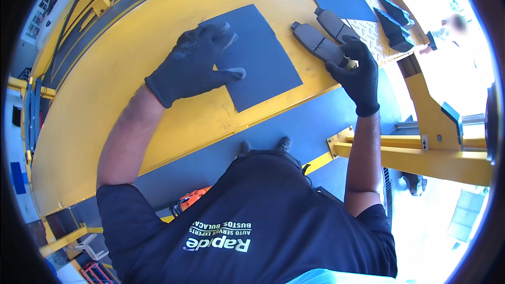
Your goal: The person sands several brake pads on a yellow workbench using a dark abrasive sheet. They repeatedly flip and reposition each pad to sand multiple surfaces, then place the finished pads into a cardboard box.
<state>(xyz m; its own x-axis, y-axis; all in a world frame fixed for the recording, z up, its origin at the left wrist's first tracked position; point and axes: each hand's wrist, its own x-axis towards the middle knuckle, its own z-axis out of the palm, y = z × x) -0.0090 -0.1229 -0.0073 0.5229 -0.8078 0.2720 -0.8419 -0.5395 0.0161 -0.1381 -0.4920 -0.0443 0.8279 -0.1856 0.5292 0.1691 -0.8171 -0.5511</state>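
A dark grey rectangular sheet [268, 68], which looks like sandpaper, lies on the yellow platform [105, 110] in front of me. My left hand [192, 60], in a dark glove with paler fingertips, is over the sheet's left part. Its fingers and thumb are spread, and nothing is in it. To the right, two dark grooved brake pads lie side by side, a nearer brake pad [315, 41] and a farther brake pad [331, 23]. My gloved right hand [360, 76] curls its thumb and fingers round the right end of the nearer one. Its fingers partly hide both pads' ends.
A second dark sheet [347, 3] and black wedge-shaped blocks [395, 27] sit at the far right, by ridged metal plate [374, 36]. Yellow bars [405, 159] stand beyond my right arm. An orange item [194, 198] is low near my left side. Another person [448, 32] is at the right.
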